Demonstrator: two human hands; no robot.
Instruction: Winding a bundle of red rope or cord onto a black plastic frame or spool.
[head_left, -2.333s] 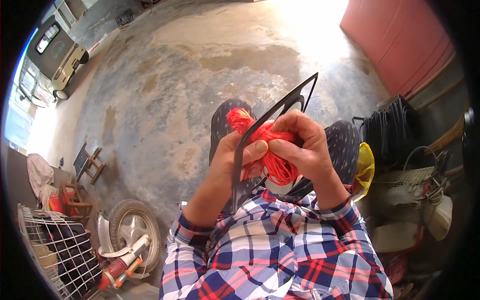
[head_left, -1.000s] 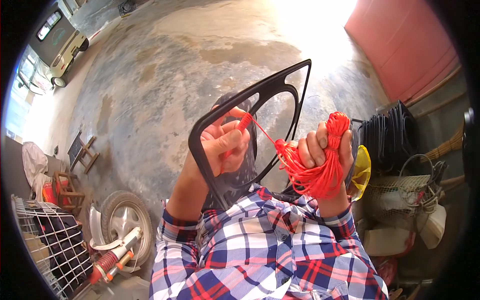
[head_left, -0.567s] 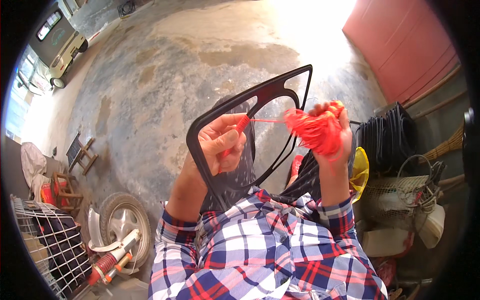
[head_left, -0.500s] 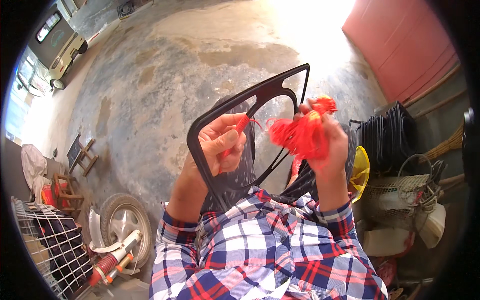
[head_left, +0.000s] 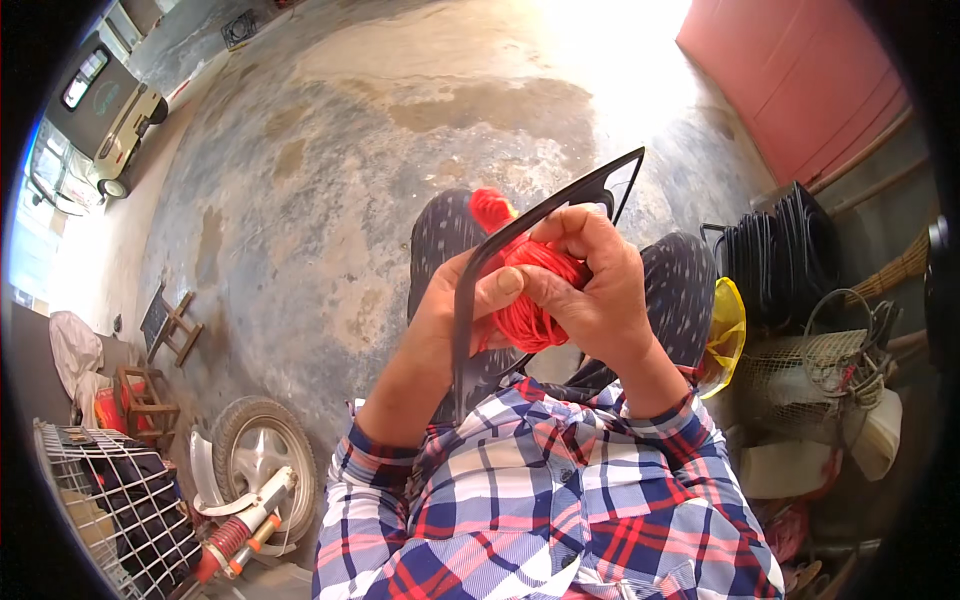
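Note:
A bundle of bright red cord (head_left: 535, 322) is held between my two hands in front of my lap. My left hand (head_left: 440, 315) is closed, its thumb pressed on the bundle; most of its fingers are hidden behind the black frame and the cord. Closed on the bundle from the other side, my right hand (head_left: 600, 285) has its thumb tip near my left thumb. A black frame (head_left: 465, 345) with rounded corners stands tilted over my lap, seen nearly edge-on, passing in front of my left hand. A tuft of red cord (head_left: 490, 207) sticks out beyond the frame.
Several black frames (head_left: 775, 255) are stacked at the right, near a yellow bag (head_left: 726, 335) and a wire basket (head_left: 800, 370). On the left are a wheel (head_left: 265, 460), a white wire crate (head_left: 130, 500) and a small wooden stool (head_left: 145, 400). A vehicle (head_left: 110, 110) stands far left.
The black frame has turned more edge-on. My right hand has brought the cord bundle left, against my left hand. The cord-wrapped bar seen in my left hand earlier is now hidden.

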